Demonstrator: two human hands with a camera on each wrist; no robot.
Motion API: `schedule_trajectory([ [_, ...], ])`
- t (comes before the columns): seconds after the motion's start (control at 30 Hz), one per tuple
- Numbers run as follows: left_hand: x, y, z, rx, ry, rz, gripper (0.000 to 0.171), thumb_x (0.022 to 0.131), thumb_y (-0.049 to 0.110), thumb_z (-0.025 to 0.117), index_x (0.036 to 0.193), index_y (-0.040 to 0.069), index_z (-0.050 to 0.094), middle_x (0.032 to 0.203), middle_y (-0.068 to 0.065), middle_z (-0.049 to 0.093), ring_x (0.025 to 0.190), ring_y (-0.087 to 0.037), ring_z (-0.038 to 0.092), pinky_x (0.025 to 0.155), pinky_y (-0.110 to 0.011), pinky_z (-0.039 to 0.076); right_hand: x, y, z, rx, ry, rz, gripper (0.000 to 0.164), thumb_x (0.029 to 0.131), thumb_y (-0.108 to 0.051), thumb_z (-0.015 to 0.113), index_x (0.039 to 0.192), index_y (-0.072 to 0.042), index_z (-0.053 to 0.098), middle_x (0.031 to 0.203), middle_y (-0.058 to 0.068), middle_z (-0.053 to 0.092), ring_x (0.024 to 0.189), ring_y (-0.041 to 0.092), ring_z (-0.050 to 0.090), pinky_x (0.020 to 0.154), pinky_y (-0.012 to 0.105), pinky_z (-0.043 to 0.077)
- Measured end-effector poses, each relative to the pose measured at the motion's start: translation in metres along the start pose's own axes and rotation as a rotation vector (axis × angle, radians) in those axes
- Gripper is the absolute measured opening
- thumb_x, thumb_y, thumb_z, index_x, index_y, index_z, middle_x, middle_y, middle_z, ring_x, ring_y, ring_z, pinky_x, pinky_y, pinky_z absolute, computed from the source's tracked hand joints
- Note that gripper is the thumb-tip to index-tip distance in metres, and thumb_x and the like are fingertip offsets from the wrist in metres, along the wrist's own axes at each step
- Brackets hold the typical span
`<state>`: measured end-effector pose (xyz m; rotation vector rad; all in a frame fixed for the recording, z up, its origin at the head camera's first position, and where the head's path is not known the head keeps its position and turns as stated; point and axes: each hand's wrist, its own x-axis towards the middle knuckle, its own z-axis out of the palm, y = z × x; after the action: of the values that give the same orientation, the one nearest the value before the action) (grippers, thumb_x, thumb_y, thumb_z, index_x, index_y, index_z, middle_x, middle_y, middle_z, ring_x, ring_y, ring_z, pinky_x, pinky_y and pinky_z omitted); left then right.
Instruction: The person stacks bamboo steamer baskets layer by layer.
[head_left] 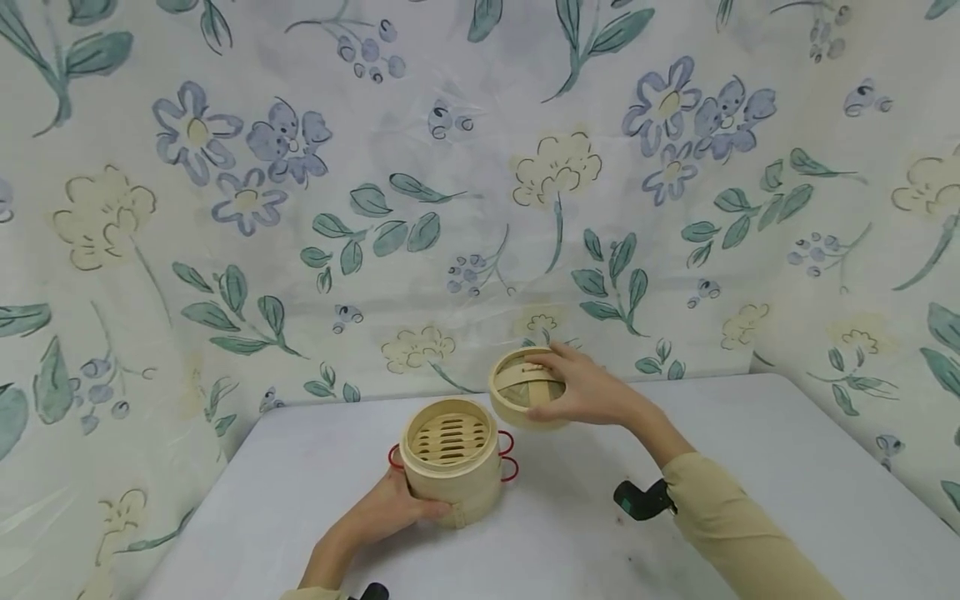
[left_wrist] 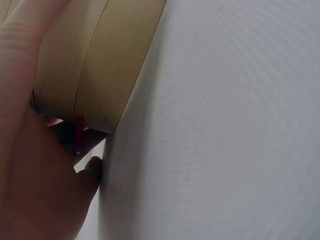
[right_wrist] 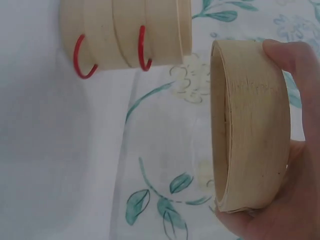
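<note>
A round bamboo steamer (head_left: 468, 487) of two stacked tiers stands on the white table, its slatted inner floor (head_left: 452, 439) showing from above. Red loop handles (head_left: 511, 469) stick out at its sides. My left hand (head_left: 390, 510) grips its lower left side, thumb across the front; in the left wrist view the fingers reach round beneath a red loop. Up and to the right of the steamer, my right hand (head_left: 588, 390) holds the bamboo steamer lid (head_left: 513, 408) by its rim. In the right wrist view the lid's side wall (right_wrist: 257, 125) hangs apart from the tiers (right_wrist: 100, 32).
The white table (head_left: 570, 533) runs back to a wall covering (head_left: 465, 242) printed with flowers and leaves. Tan sleeves (head_left: 738, 525) cover both forearms, and a black wrist device (head_left: 643, 500) sits at the right wrist.
</note>
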<state>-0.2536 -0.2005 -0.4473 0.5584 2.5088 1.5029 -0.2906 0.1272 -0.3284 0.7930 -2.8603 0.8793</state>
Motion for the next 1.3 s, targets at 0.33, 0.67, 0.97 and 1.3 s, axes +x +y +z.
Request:
schedule_trajectory([
  [0.33, -0.005, 0.0, -0.002, 0.028, 0.006, -0.001, 0.094, 0.073, 0.028, 0.088, 0.148, 0.014, 0.033, 0.144, -0.005, 0.051, 0.136, -0.024, 0.042, 0.114, -0.052, 0.024, 0.018, -0.03, 0.012, 0.002, -0.031, -0.012, 0.085, 0.073, -0.057, 0.072, 0.147, -0.024, 0.048, 0.163, 0.017, 0.019, 0.147, 0.041, 0.021, 0.11, 0.064, 0.029],
  [0.67, -0.002, 0.001, -0.002, 0.009, -0.024, -0.005, 0.087, 0.074, 0.027, 0.087, 0.145, 0.016, 0.037, 0.14, -0.002, 0.053, 0.131, -0.02, 0.045, 0.112, -0.049, 0.028, 0.028, -0.055, 0.036, 0.045, -0.072, -0.026, 0.082, 0.073, -0.056, 0.074, 0.146, -0.029, 0.047, 0.164, 0.015, 0.017, 0.146, 0.047, 0.02, 0.106, 0.066, 0.032],
  [0.97, -0.002, 0.003, -0.002, -0.002, -0.043, -0.011, 0.083, 0.075, 0.026, 0.086, 0.143, 0.016, 0.038, 0.136, 0.0, 0.057, 0.13, -0.019, 0.047, 0.112, -0.048, 0.029, 0.032, -0.069, 0.057, 0.045, -0.106, -0.034, 0.084, 0.071, -0.06, 0.075, 0.145, -0.031, 0.048, 0.163, 0.012, 0.019, 0.145, 0.044, 0.024, 0.104, 0.063, 0.036],
  [1.3, -0.001, -0.001, -0.004, 0.01, -0.076, -0.002, 0.084, 0.078, 0.029, 0.084, 0.146, 0.019, 0.035, 0.136, 0.004, 0.058, 0.13, -0.017, 0.047, 0.112, -0.044, 0.03, 0.035, -0.076, 0.068, 0.075, -0.11, -0.039, 0.084, 0.07, -0.061, 0.075, 0.144, -0.032, 0.049, 0.163, 0.012, 0.021, 0.143, 0.041, 0.028, 0.102, 0.06, 0.04],
])
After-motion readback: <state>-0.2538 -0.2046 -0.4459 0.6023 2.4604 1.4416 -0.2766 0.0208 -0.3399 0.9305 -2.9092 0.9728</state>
